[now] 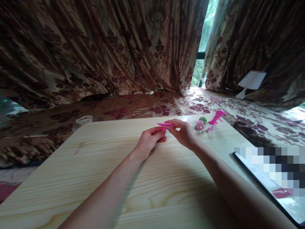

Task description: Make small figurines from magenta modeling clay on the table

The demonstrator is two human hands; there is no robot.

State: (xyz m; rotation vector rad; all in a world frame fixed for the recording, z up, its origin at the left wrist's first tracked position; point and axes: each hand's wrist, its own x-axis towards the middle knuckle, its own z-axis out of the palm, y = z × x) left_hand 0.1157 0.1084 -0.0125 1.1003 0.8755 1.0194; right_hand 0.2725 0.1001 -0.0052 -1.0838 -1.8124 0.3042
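Observation:
Above the far middle of the table, both my hands meet at a small bright pink plastic piece (164, 125). It has a flat, thin top and a short stem below, partly covered by fingers. My left hand (152, 139) closes its thumb and fingers on the stem. My right hand (182, 131) pinches the right end of the flat top between thumb and finger. Whether the piece is one part or two joined parts, I cannot tell.
On the pale wooden table (102, 178) at the far right are a tall pink toy part (216, 117), a light pink piece (199, 125), a green piece (203, 120) and a small pink piece (210, 129). A pink strip (78, 148) lies left. A tablet-like device (264, 187) sits right.

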